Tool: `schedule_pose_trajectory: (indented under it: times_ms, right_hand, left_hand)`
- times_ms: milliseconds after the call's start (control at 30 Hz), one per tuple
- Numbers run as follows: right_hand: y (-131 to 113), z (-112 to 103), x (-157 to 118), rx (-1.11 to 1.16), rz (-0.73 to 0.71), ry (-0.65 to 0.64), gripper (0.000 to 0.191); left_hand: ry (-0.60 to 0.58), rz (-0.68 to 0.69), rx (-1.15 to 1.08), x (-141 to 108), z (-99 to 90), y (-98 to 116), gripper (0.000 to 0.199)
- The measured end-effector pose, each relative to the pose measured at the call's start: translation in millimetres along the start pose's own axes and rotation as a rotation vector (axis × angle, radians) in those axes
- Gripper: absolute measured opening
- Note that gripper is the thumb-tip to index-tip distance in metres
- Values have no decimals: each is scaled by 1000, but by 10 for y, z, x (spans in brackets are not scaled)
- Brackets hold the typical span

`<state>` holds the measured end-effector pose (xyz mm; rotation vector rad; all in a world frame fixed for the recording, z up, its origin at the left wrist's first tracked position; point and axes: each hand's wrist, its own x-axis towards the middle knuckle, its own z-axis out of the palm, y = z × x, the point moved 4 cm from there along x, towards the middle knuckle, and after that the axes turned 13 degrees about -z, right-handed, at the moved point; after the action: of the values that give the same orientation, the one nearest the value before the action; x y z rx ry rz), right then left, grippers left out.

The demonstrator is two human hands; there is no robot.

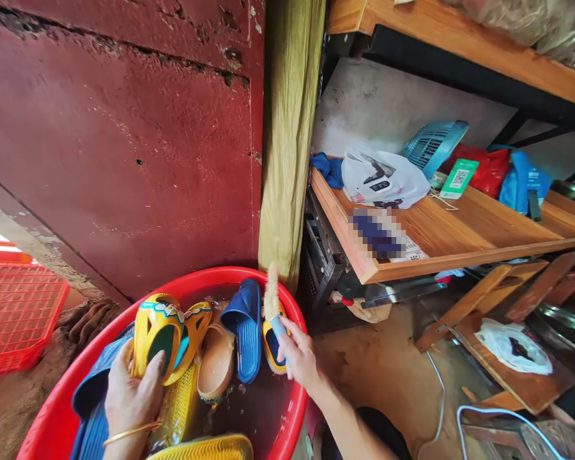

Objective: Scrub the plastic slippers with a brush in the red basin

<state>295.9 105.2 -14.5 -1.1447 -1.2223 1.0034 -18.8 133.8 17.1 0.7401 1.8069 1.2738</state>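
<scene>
My left hand (134, 390) is wrapped round a yellow shoe (157, 329) with a decorated strap, above the left part of a red basin (294, 415). My right hand (299, 351) grips the grey handle of a brush (271, 297), bristles upward, over the basin's right side. In the dark water between my hands lie a beige shoe (215, 364) and a blue slipper (249, 338). A yellow and dark blue shoe (274, 354) rests just behind the brush. Other blue and yellow footwear fills the basin's left and near side.
A wooden tray shelf (441, 262) at the right holds a white bag (383, 179) and a blue fan (434, 147). A red door (124, 153) stands behind the basin. An orange-red crate (19, 313) is at the left, and a wooden stool (498, 377) at lower right.
</scene>
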Motion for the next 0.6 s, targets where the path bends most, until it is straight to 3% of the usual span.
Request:
schedule_pose_trajectory:
  times_ms: [67,100,133,200,267,367,433,500,600]
  right_hand:
    - [20,-72,36,16,27,63,81]
    - [18,-88,42,24,32,76,83]
    - [13,-94,45,30,34,79,84]
    - [0,-84,49,30,35,67,83]
    - [-4,-65,52,23,33,50,81]
    - [18,-26,58,15,37,7,77]
    - [47,18,62,6,39,-26,74]
    - [85,83,64,-4,46,-59,72]
    - [149,204,65,-23,61,-93,73]
  left_hand:
    - [73,267,190,-203,24,100,67]
    - [21,325,236,-275,40,82,63]
    - [-96,309,261,-315,57,6,61]
    - [-429,135,357,-350,84,-302,59]
    - [-640,9,607,-379,50,-679,62]
    - [-753,117,1242,-466,1,-1097,96]
    - [-811,191,1567,-568,23,-1234,116]
    - [-788,244,1686,-667,90,-1251,120]
    - [-704,310,1688,-766,213,-1203,112]
